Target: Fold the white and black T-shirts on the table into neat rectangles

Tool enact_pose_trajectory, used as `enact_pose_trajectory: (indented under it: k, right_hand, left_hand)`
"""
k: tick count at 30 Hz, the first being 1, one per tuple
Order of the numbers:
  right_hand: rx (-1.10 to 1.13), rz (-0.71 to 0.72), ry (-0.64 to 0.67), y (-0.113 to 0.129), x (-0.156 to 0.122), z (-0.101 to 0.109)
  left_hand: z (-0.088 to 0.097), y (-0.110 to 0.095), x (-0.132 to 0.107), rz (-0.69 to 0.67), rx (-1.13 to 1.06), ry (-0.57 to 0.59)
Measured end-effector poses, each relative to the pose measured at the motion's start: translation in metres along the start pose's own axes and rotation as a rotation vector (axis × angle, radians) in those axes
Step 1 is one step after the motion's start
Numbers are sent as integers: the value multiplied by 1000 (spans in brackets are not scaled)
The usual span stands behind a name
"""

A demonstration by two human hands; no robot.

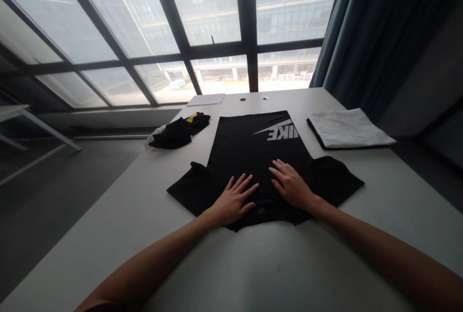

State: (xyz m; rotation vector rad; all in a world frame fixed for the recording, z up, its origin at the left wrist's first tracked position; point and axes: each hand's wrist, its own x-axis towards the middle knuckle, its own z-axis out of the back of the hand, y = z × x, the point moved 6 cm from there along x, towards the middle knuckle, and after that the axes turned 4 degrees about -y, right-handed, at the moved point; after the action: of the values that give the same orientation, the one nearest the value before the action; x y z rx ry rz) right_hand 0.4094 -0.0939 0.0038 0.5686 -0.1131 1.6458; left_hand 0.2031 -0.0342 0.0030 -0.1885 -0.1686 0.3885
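Note:
A black T-shirt (249, 153) lies spread out on the white table, its collar end towards me and its hem towards the window. Its sleeves stick out to both sides, and a white printed logo shows upside down near the far right corner. My left hand (233, 200) rests on the upper part of the shirt with the fingers spread. To its right, my right hand (291, 186) also lies flat on the cloth, fingers stretched out. Neither hand grips the fabric.
On the white table (152, 235), a crumpled black, yellow and white garment pile (177, 131) lies at the left. Folded white cloth (349, 127) sits over something black at the right. A flat white sheet (206, 99) lies at the far edge. Beyond are windows and a dark curtain (365, 37).

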Motion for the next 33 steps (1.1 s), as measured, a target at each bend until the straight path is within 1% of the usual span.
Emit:
enact_pose_trajectory:
  k: [1, 3, 8, 11, 14, 16, 18, 22, 25, 27, 30, 31, 33]
  right_hand:
    - [30, 28, 29, 8, -7, -3]
    - [79, 35, 65, 15, -15, -8]
    - [99, -6, 9, 5, -16, 1]
    - [72, -10, 50, 0, -16, 2]
    - [36, -34, 82, -2, -17, 0]
    - [19, -32, 56, 0, -17, 2]
    - [27, 11, 59, 7, -17, 4]
    - [56, 97, 177, 20, -19, 3]
    - [74, 111, 190, 24, -20, 8]
    - [110, 161, 218, 28, -22, 10]
    - [160, 224, 294, 34, -25, 10]
    - [171, 229, 301, 35, -25, 10]
    - [182, 219, 270, 35, -24, 11]
  left_hand:
    - [-3, 0, -1, -9, 17, 12]
    - [-7, 2, -3, -24, 35, 17]
    - [0, -2, -4, -82, 14, -5]
    - [2, -9, -4, -164, -28, 41]
    - [1, -12, -3, -209, -52, 90]
    - [1, -11, -3, -213, -57, 101]
    - [1, -11, -3, -211, -60, 103]
    - [5, -12, -3, -212, -77, 62]
    - [9, -13, -3, -203, -85, 9]
    - [9, -12, -2, -188, -80, -12]
    - [4, -10, -3, -166, -65, 14]
    - [3, -10, -3, -165, -63, 30]
    - [2, -10, -3, -167, -67, 41]
